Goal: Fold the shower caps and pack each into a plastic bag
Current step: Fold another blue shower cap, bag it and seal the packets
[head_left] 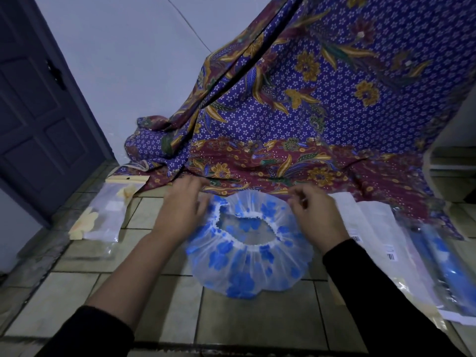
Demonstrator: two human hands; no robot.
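The cap (247, 256) lay mouth-up on the floor (128, 292) between the hands. The right hand (319, 215) pinched its far rim with curled fingers. The left hand (180, 207) touched the opposite edge; its hold was too blurred to tell. A bag (108, 217) lay outside the left hand, packets (381, 240) outside the right, and a cloth (283, 124) beyond both

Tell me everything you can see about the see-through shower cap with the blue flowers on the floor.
The translucent blue-flowered shower cap is thin gathered plastic with a white ruffled elastic band around its opening. It lies unfolded and spread round on the tiled floor, opening upward. The left hand touches its left edge; the right hand seems to pinch its far right edge.
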